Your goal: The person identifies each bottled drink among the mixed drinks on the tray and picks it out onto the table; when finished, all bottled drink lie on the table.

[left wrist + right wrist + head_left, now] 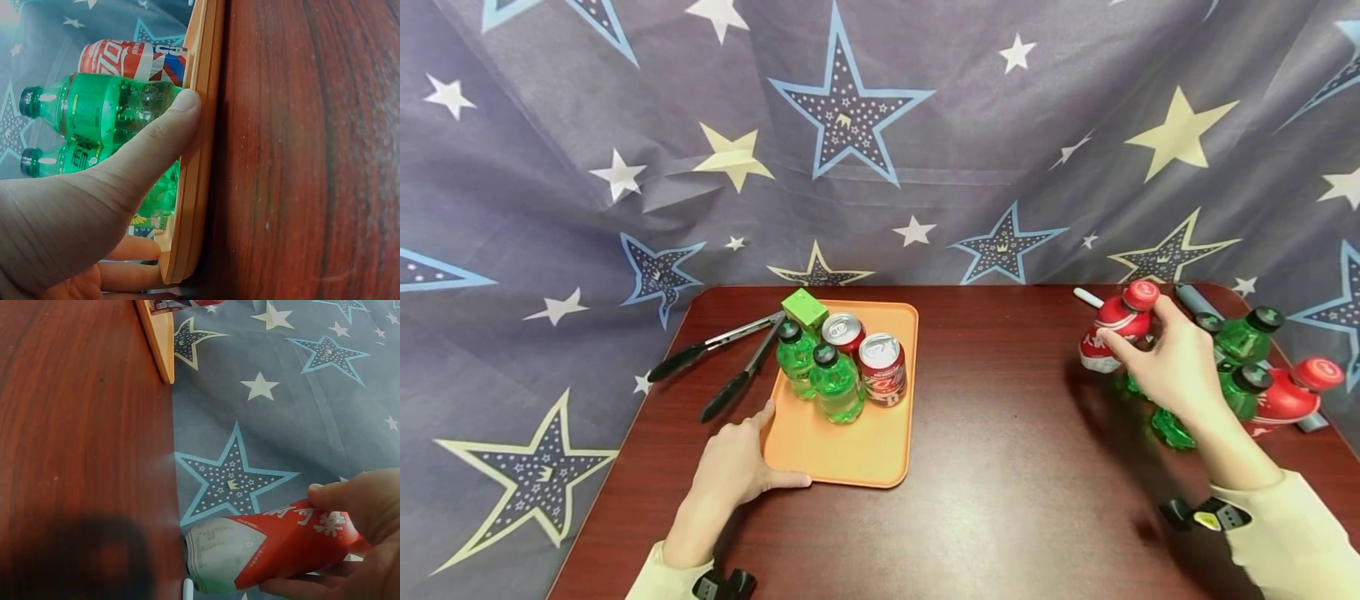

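Observation:
At the right, my right hand [1180, 358] grips a red-labelled bottle [1101, 333] with a red cap, thumb on one side and fingers on the other. Its pale base [212, 556] is close over the table in the right wrist view. My left hand [737, 458] lies at the near left corner of an orange tray [835, 458], thumb along the near rim and fingers at the left side. On the tray stand two green bottles [837, 387] with black caps, two red cans [882, 371] and a green box [805, 308].
Black-handled tongs [726, 392] lie open left of the tray, their tips by the green box. Beyond my right forearm stand several green bottles [1247, 337] and another red bottle [1288, 396]. A white stick-like thing [1086, 297] lies behind the held bottle. A star-patterned curtain [925, 208] hangs behind the table.

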A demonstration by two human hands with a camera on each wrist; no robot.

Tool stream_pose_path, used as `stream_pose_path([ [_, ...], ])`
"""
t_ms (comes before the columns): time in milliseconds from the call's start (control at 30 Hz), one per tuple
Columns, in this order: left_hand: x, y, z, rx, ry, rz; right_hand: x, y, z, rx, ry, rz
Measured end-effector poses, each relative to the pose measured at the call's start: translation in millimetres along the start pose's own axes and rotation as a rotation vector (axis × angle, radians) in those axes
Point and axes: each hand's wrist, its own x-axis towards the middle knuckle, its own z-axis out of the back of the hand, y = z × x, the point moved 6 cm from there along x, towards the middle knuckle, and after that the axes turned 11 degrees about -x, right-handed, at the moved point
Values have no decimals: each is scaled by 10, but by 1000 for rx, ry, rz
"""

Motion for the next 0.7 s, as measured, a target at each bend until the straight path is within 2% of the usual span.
stream_pose_path([
  [233, -1, 6, -5, 7, 5, 4, -63, -24, -52, -14, 21, 18],
  [467, -11, -3, -1, 2, -8, -8, -125, -64, -101, -19, 63, 1],
  [700, -12, -6, 3, 6, -9, -5, -157, -76, -122, -26, 59, 3],
])
